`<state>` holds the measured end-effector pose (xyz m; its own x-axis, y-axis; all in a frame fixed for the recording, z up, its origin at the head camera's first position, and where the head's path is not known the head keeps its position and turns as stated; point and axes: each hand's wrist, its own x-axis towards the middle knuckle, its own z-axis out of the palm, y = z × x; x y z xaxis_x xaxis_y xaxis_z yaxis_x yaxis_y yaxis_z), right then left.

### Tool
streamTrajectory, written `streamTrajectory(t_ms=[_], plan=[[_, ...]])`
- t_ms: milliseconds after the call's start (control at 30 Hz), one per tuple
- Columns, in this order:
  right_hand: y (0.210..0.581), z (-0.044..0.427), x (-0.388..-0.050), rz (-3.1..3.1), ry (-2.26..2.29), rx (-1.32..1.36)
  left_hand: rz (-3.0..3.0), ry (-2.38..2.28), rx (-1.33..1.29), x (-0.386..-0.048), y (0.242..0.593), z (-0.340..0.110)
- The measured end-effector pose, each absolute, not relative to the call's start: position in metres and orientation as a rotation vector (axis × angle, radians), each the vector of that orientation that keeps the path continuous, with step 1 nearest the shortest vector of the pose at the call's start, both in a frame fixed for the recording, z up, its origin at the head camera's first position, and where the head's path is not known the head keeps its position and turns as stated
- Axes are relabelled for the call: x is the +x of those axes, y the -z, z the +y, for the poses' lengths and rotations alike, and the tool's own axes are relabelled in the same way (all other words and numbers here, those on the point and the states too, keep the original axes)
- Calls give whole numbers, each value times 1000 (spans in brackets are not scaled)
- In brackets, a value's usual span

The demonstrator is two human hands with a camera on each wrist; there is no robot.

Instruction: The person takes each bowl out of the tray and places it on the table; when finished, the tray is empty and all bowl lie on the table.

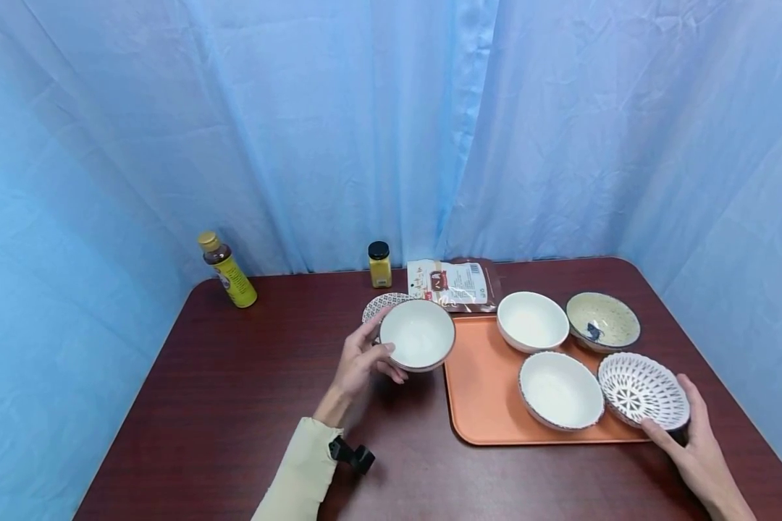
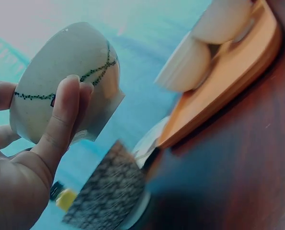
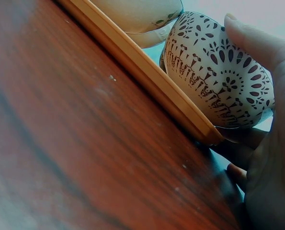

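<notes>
My left hand (image 1: 363, 356) grips a white bowl (image 1: 420, 336) with a thin dark rim, held above the table just left of the tray. In the left wrist view, green dotted lines run round that bowl's outside (image 2: 80, 52), and the thumb presses against its wall. At the tray's front right corner, my right hand (image 1: 696, 438) holds a patterned bowl (image 1: 645, 394), white inside with grey marks. The right wrist view shows dark petal shapes on its outer wall (image 3: 214, 72), with the thumb near the rim; other fingers are partly hidden.
On the orange tray (image 1: 478, 391) stand a front white bowl (image 1: 560, 391), a back white bowl (image 1: 532, 322) and a speckled bowl (image 1: 602, 318). Behind the left bowl is a patterned dish (image 1: 374, 305). Farther back are a jar (image 1: 380, 268), a pouch (image 1: 456, 284) and a bottle (image 1: 231, 275).
</notes>
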<state>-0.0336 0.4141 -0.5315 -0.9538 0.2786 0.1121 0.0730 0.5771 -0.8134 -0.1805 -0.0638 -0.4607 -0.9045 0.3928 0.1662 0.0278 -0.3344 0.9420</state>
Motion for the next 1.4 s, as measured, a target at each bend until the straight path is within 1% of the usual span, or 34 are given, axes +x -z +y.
streamTrajectory(t_ms=[467,667,1100,1400], plan=[[530,413,-34,-2588,-1317,-294,1685,-2472,426,-197,456,-109],[531,414,-34,-2586,-1308,-289,1712,-2525,326,-203,458,-128],[531,414,-35,-2602,-1300,-318,1738,-2592,183,-211,469,-159],[530,413,-36,-2592,-1306,-315,1758,-2584,96,-215,480,-173]])
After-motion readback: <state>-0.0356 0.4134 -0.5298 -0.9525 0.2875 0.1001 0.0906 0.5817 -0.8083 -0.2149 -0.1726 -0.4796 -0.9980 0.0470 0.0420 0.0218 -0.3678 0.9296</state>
